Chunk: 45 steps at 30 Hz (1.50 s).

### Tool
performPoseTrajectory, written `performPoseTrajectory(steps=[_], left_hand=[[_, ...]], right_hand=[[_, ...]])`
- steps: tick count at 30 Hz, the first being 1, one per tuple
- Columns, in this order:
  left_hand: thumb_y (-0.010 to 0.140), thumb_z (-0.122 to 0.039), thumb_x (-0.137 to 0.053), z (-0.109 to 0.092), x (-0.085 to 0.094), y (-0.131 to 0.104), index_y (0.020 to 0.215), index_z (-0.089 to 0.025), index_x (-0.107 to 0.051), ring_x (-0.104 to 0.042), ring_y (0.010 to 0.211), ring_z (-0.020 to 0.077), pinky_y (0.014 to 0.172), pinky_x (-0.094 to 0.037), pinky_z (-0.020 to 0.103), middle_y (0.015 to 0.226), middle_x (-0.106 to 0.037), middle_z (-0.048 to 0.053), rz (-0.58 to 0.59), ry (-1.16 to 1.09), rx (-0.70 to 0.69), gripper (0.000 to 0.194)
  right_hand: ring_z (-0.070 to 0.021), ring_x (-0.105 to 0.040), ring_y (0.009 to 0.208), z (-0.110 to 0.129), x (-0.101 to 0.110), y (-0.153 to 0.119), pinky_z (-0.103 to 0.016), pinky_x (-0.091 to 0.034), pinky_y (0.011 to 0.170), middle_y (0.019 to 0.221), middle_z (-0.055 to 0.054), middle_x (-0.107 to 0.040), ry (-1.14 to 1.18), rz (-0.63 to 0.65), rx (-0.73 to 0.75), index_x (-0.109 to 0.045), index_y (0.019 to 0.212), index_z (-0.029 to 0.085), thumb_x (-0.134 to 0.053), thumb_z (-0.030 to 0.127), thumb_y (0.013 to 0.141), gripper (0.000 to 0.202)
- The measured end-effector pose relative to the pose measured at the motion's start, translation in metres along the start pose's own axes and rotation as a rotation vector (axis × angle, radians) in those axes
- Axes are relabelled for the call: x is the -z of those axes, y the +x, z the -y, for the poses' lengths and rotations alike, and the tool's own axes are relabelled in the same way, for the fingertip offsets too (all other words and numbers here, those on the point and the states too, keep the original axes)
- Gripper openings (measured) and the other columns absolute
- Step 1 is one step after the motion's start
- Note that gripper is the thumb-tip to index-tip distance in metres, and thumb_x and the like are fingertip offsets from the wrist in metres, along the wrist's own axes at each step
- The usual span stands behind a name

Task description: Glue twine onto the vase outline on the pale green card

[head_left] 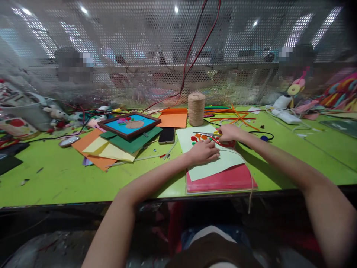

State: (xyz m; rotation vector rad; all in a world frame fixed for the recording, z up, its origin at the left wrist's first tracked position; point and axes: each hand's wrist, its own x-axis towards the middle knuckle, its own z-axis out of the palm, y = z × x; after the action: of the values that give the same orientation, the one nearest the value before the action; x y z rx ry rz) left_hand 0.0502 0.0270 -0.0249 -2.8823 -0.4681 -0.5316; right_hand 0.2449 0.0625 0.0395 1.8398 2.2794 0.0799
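My right hand [227, 133] is closed around a pair of scissors [203, 134], whose metal blades point left over a pale green sheet [216, 167]. Red and yellow handle parts show by its fingers. My left hand [205, 152] lies on the same sheet, palm down with fingers stretched out, just below the blades. Small red and orange flower shapes [199, 137] with bits of green sit on the paper beyond its fingers. A thin length of twine [249, 175] runs from near my hands over the table's front edge. Under the sheet is a pink-red book or folder [223, 180].
A twine spool [196, 109] stands behind the sheet, near an orange paper [173, 117] and a phone [166, 135]. Leftward, a framed flower picture [135, 124] rests on coloured papers [96, 149]. Orange strips [237, 117] and cables lie at the back, before a perforated metal screen [156, 82].
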Motion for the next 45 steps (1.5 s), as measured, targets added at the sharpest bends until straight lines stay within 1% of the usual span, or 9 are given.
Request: performPoseTrajectory(steps=[4, 9, 15, 20, 25, 29, 34, 39, 45], left_hand=[[0.102, -0.038, -0.037, 0.0, -0.005, -0.004, 0.101, -0.016, -0.063, -0.059, 0.094, 0.0196, 0.071, -0.044, 0.03, 0.105, -0.066, 0.01, -0.166, 0.028, -0.015, 0.033], [0.097, -0.039, -0.049, 0.003, -0.012, -0.009, 0.092, -0.017, -0.061, -0.061, 0.085, 0.0171, 0.058, -0.039, 0.024, 0.091, -0.068, 0.008, -0.263, 0.019, 0.098, 0.026], [0.099, -0.033, -0.047, 0.008, -0.018, -0.013, 0.09, -0.019, -0.068, -0.066, 0.081, 0.015, 0.06, -0.043, 0.024, 0.086, -0.074, 0.005, -0.35, -0.049, 0.119, 0.027], [0.099, -0.029, -0.047, 0.008, -0.015, -0.016, 0.097, -0.02, -0.072, -0.07, 0.087, 0.013, 0.071, -0.051, 0.023, 0.099, -0.077, 0.004, -0.342, -0.148, 0.104, 0.027], [0.097, -0.02, -0.046, 0.008, -0.012, -0.016, 0.105, -0.02, -0.07, -0.071, 0.096, 0.0141, 0.072, -0.053, 0.023, 0.108, -0.075, 0.005, -0.318, -0.134, 0.074, 0.026], [0.096, -0.022, -0.048, 0.01, -0.015, -0.016, 0.099, -0.02, -0.071, -0.07, 0.09, 0.0144, 0.07, -0.052, 0.024, 0.099, -0.076, 0.006, -0.291, -0.151, 0.123, 0.023], [0.095, -0.028, -0.054, 0.012, -0.019, -0.016, 0.082, -0.019, -0.069, -0.068, 0.08, 0.0147, 0.064, -0.048, 0.024, 0.084, -0.074, 0.005, -0.356, -0.178, 0.2, 0.022], [0.095, -0.032, -0.057, 0.011, -0.016, -0.014, 0.083, -0.021, -0.07, -0.067, 0.08, 0.0138, 0.062, -0.044, 0.022, 0.085, -0.074, 0.002, -0.354, -0.191, 0.235, 0.02], [0.097, -0.032, -0.051, 0.014, -0.007, -0.014, 0.092, -0.022, -0.069, -0.066, 0.084, 0.0155, 0.067, -0.044, 0.025, 0.089, -0.073, 0.003, -0.261, -0.174, 0.329, 0.02]], right_hand=[[-0.0289, -0.063, 0.095, 0.003, -0.002, -0.006, -0.032, -0.041, 0.071, 0.11, -0.019, -0.07, 0.011, -0.229, -0.054, -0.068, 0.104, 0.012, -0.057, 0.037, 0.077, 0.038], [-0.0259, -0.064, 0.087, -0.007, -0.01, -0.019, -0.031, -0.042, 0.069, 0.099, -0.016, -0.071, 0.158, -0.47, -0.071, -0.067, 0.095, 0.014, -0.061, 0.045, 0.078, 0.036], [-0.0244, -0.067, 0.081, -0.029, -0.021, -0.047, -0.033, -0.047, 0.071, 0.095, -0.011, -0.074, 0.388, -0.795, -0.067, -0.071, 0.094, 0.019, -0.064, 0.046, 0.078, 0.033], [-0.0227, -0.068, 0.071, -0.038, -0.033, -0.062, -0.032, -0.049, 0.063, 0.089, -0.008, -0.076, 0.547, -0.797, -0.109, -0.075, 0.097, 0.019, -0.069, 0.051, 0.074, 0.039], [-0.0238, -0.069, 0.071, -0.04, -0.045, -0.06, -0.034, -0.052, 0.064, 0.089, -0.007, -0.077, 0.601, -0.769, -0.122, -0.077, 0.095, 0.021, -0.072, 0.042, 0.071, 0.033], [-0.0252, -0.07, 0.076, -0.038, -0.046, -0.06, -0.037, -0.054, 0.07, 0.093, -0.007, -0.077, 0.591, -0.781, -0.086, -0.078, 0.096, 0.022, -0.072, 0.041, 0.071, 0.032], [-0.0261, -0.071, 0.08, -0.036, -0.045, -0.063, -0.036, -0.054, 0.071, 0.095, -0.008, -0.077, 0.584, -0.782, -0.099, -0.077, 0.097, 0.02, -0.071, 0.041, 0.072, 0.033], [-0.0267, -0.071, 0.085, -0.036, -0.045, -0.067, -0.036, -0.054, 0.075, 0.097, -0.007, -0.077, 0.555, -0.75, -0.128, -0.077, 0.098, 0.021, -0.071, 0.042, 0.072, 0.034], [-0.0268, -0.071, 0.087, -0.035, -0.043, -0.069, -0.037, -0.054, 0.077, 0.1, -0.008, -0.077, 0.563, -0.714, -0.151, -0.077, 0.102, 0.02, -0.07, 0.044, 0.073, 0.038]])
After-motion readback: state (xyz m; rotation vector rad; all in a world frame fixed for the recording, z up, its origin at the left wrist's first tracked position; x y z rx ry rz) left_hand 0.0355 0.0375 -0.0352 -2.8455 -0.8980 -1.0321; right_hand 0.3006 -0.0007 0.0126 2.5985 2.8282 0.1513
